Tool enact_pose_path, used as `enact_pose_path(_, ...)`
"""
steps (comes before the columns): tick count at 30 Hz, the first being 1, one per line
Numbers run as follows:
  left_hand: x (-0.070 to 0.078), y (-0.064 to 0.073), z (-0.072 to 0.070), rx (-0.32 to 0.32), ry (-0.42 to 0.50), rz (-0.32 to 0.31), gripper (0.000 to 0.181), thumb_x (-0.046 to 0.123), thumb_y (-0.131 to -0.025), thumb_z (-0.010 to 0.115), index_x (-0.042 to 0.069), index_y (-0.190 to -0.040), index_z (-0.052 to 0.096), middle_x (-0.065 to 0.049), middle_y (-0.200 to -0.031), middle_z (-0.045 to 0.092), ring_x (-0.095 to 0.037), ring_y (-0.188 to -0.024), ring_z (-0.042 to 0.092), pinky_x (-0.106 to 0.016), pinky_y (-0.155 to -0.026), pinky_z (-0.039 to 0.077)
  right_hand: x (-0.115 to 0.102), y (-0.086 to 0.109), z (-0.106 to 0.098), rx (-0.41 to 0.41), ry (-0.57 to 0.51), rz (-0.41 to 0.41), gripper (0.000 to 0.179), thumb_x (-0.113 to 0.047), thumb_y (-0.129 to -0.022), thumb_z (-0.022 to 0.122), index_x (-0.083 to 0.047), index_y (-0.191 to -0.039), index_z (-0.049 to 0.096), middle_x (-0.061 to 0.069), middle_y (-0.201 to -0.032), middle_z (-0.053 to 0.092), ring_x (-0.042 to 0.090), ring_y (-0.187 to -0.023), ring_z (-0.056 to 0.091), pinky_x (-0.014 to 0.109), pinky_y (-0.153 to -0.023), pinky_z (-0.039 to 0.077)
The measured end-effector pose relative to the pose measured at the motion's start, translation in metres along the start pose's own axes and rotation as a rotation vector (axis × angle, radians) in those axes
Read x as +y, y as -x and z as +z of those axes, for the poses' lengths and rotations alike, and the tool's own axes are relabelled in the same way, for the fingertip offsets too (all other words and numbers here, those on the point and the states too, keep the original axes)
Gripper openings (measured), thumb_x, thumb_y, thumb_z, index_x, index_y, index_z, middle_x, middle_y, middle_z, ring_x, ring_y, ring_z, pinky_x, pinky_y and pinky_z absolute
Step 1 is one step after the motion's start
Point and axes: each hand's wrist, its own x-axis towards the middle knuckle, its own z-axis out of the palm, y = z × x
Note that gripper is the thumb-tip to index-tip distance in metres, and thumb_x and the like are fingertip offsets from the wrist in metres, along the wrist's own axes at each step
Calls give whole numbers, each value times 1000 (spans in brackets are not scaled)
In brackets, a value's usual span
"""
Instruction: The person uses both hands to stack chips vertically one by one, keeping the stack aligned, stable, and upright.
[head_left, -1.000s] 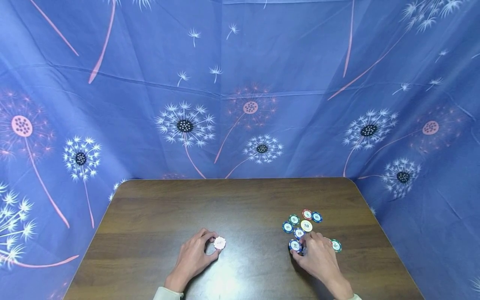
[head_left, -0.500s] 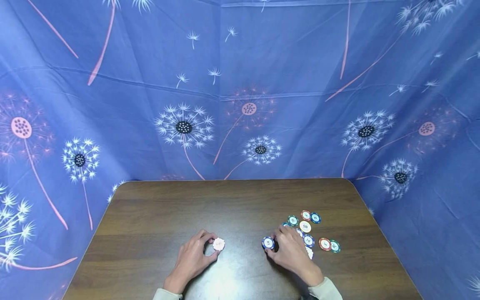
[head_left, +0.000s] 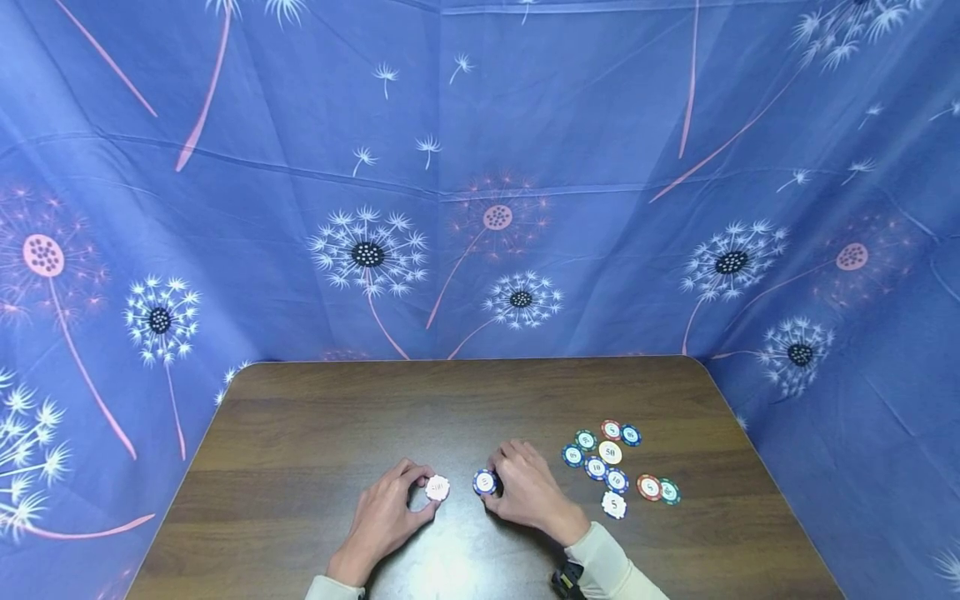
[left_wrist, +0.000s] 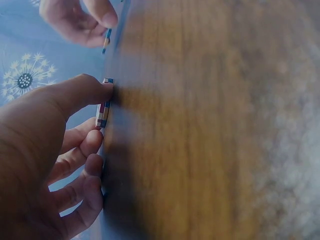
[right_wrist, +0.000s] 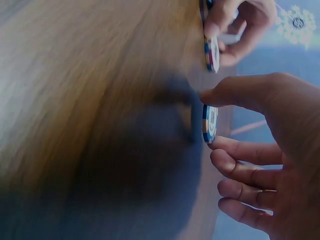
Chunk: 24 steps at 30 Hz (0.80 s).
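Observation:
Left of the table's middle, my left hand (head_left: 387, 510) pinches a short stack of poker chips (head_left: 437, 488) by its edges between thumb and fingers. A white chip tops this stack, and its layered rim (left_wrist: 103, 107) shows in the left wrist view. Just to the right, my right hand (head_left: 527, 490) pinches a blue-and-white poker chip (head_left: 484, 482) by its rim. That chip (right_wrist: 210, 123) is held flat above its shadow in the right wrist view. A narrow gap separates the blue chip from the stack.
Several loose chips lie on the brown wooden table (head_left: 337, 408) to the right. Among them are a yellow chip (head_left: 611, 452), a white chip (head_left: 613, 505) and a red chip (head_left: 649, 487) overlapping a green chip (head_left: 670, 492). A blue dandelion-print cloth (head_left: 465, 100) hangs behind.
My right hand has carried the blue chip left, from the loose chips to near the stack. My left hand has stayed in place with the stack.

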Motion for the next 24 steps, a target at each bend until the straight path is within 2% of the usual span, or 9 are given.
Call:
enact_pose_path(9, 0, 0, 0, -5, -5, 8, 35, 37, -75, 94, 29, -104, 77, 19, -94, 59, -4, -81, 61, -31, -60, 47, -23, -20, 11, -50, -7, -80, 36, -42, -74, 90, -16, -92, 72, -5, -91, 62, 16, -91, 61, 35, -86, 50)
enact_pose_path(24, -2, -1, 1, -12, -2, 6, 32, 37, -76, 93, 30, -102, 75, 19, -95, 60, -4, -81, 61, -31, -59, 46, -37, -35, 8, -122, 12, -90, 38, -45, -79, 89, -16, -97, 74, -3, -99, 66, 17, -101, 63, 35, -95, 50)
